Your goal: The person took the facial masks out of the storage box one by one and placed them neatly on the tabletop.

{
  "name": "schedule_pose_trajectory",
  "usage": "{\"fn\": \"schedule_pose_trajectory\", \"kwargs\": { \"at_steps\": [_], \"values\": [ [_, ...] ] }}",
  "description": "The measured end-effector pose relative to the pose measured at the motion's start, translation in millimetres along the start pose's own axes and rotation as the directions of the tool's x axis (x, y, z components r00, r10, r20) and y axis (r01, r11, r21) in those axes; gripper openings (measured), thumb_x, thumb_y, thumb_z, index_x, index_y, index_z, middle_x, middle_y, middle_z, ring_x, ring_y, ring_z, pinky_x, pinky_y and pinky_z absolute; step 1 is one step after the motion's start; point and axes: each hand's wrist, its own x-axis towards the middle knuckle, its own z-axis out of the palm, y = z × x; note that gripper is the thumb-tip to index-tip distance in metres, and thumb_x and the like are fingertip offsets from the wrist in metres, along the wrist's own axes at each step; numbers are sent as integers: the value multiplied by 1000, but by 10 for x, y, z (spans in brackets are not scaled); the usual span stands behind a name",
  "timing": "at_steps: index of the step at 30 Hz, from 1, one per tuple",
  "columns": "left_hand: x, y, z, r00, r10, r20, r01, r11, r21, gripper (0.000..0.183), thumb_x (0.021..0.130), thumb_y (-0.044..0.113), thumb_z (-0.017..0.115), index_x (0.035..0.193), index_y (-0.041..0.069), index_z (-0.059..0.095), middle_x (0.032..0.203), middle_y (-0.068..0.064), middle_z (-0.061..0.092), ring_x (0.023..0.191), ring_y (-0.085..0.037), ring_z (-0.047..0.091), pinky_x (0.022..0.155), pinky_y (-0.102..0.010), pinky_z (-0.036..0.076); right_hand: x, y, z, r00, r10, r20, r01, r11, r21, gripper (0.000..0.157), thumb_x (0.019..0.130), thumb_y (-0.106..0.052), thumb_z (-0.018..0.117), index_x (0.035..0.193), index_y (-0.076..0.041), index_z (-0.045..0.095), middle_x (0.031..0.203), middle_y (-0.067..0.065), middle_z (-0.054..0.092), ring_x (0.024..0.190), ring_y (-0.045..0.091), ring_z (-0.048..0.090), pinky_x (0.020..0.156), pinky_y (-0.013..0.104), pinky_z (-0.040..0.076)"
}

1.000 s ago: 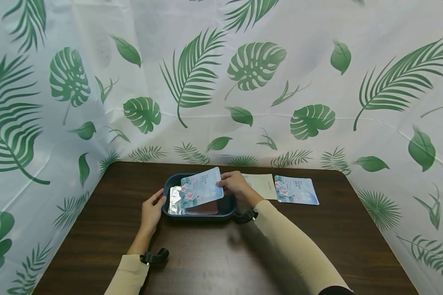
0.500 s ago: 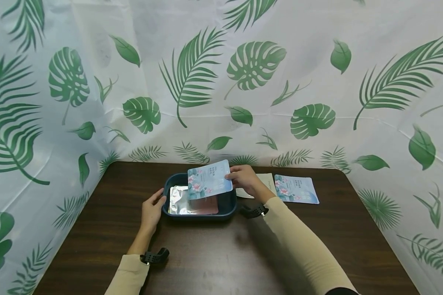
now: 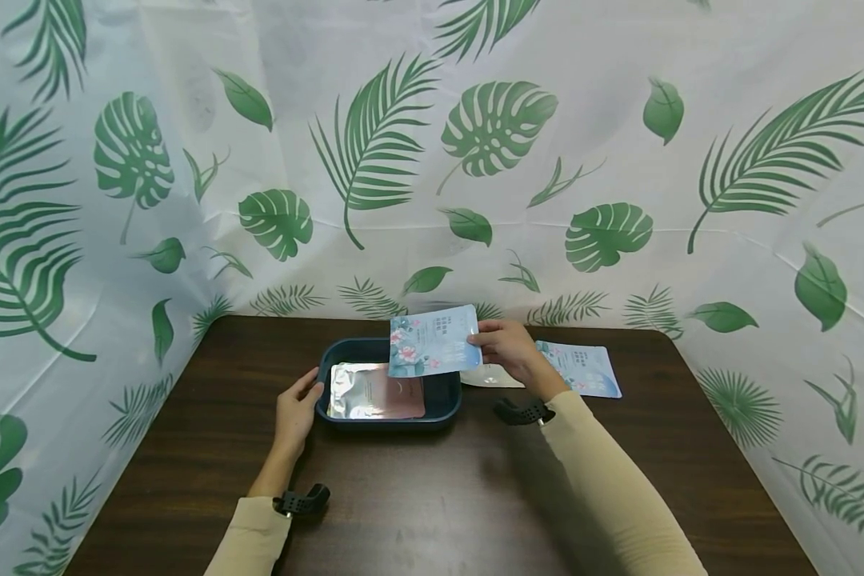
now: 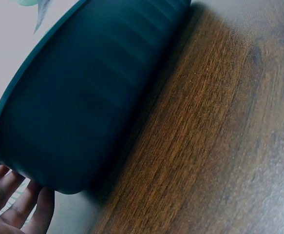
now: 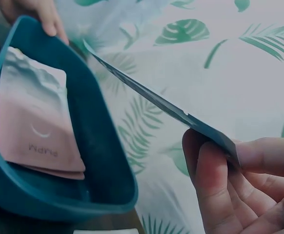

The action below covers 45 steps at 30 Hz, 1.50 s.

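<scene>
My right hand [image 3: 507, 348] pinches a light-blue, flower-printed face mask packet [image 3: 434, 342] by its right edge, thumb on one face and fingers on the other. It is held in the air over the right rear part of a dark blue basin [image 3: 389, 425]. In the right wrist view the packet [image 5: 156, 100] shows nearly edge-on. Inside the basin, at the left, lies a silver-and-pink packet [image 3: 378, 392], with at least one more under it. My left hand [image 3: 295, 412] rests against the basin's left end; its fingers [image 4: 27, 202] touch the outer wall.
Right of the basin, a cream packet [image 3: 493, 376] lies on the dark wooden table [image 3: 396, 496], partly hidden by my right hand. Beside it lies another light-blue flowered packet [image 3: 586, 370]. A leaf-patterned curtain [image 3: 374, 264] stands behind the table.
My right hand has lifted the light-blue packet up and to the right, off the silver-and-pink packet, which now shows in full. The left hand and basin have stayed in place.
</scene>
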Motion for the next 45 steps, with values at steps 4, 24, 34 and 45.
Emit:
{"fn": "schedule_pose_trajectory", "kwargs": {
  "at_steps": [4, 24, 34, 45],
  "values": [
    [1, 3, 4, 1000, 3, -7, -3, 1000, 2, 40, 101, 14, 51, 141, 5, 51, 144, -19, 50, 122, -24, 49, 75, -3, 39, -45, 54, -126, 1000, -21, 7, 21, 1000, -2, 39, 92, -3, 61, 128, 11, 54, 88, -1, 69, 74, 14, 69, 66, 27, 56],
    [38, -18, -5, 999, 10, -50, -9, 1000, 25, 38, 99, 15, 55, 136, 5, 56, 132, -21, 59, 107, -16, 52, 74, -7, 41, -343, 150, -709, 998, 38, -45, -34, 996, 83, 49, 94, -9, 63, 136, 9, 44, 92, -5, 67, 77, 12, 68, 71, 25, 57],
    [64, 12, 12, 996, 45, -81, -44, 999, 6, 37, 95, 9, 59, 131, 1, 60, 128, -24, 62, 99, -9, 54, 74, -6, 42, -461, 322, -949, 999, 53, -2, -52, 992, 111, 42, 95, -8, 61, 131, 8, 45, 86, -6, 71, 75, 11, 69, 67, 26, 57],
    [54, -3, 12, 994, 47, -96, -48, 999, -8, 37, 94, 9, 61, 131, 2, 61, 127, -23, 62, 90, 1, 54, 72, -7, 44, -582, 559, -1187, 993, 119, -20, -116, 988, 100, 41, 94, -14, 64, 130, 2, 50, 89, -8, 72, 79, 10, 70, 72, 24, 57]
  ]
}}
